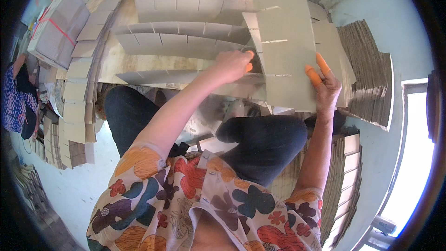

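My right hand [328, 83] grips the right edge of a large grey-brown slotted cardboard sheet [285, 28], with orange covers on its fingertips. The sheet stands tilted in front of me, with short slits along its left side. My left hand [234, 66] is closed, orange covers on its fingertips too, just left of that sheet. Whatever its fingers hold is hidden; a dark patch shows beside them. Close behind the left hand, slotted cardboard strips [179, 44] stand on edge on the pale wooden work surface [109, 65]. Another slotted strip [158, 77] stands nearer my knees.
Stacked slotted cardboard [186, 4] fills the back of the surface. More piles stand at the right [367, 69], lower right [346, 176] and left [79, 93]. A carton with red strapping [59, 28] sits at the far left. Someone in patterned clothing [19, 97] is at the left edge.
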Demonstrator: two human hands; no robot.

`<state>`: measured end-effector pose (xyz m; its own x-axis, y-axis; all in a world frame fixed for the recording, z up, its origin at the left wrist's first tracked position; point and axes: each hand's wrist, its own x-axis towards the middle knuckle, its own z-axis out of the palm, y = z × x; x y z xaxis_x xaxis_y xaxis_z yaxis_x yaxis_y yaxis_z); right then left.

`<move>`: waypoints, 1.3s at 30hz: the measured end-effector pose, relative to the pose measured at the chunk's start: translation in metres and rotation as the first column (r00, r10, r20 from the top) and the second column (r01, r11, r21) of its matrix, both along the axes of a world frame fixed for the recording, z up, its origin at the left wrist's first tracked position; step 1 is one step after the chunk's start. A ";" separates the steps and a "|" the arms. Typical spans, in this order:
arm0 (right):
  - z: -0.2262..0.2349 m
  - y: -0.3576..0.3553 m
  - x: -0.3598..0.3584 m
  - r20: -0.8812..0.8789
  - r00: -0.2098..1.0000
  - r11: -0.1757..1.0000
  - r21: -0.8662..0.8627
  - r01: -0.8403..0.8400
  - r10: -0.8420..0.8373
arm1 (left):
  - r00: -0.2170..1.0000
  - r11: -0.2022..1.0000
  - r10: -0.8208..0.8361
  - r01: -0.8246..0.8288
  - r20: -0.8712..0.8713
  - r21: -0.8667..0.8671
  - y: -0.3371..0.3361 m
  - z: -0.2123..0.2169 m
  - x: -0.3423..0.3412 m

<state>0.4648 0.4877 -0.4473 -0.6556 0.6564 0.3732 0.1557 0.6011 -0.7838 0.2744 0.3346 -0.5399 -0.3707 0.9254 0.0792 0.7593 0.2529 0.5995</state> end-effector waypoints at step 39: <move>-0.024 -0.006 -0.054 0.407 0.898 0.957 0.149 -0.247 0.168 | 0.943 0.972 0.214 -0.179 -0.253 0.154 -0.037 -0.036 -0.055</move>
<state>0.4112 0.4814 -0.4717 -0.8867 0.4308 0.1679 0.2768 0.7856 -0.5534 0.2198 0.2977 -0.5761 -0.4933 0.8118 0.3124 0.8384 0.3480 0.4195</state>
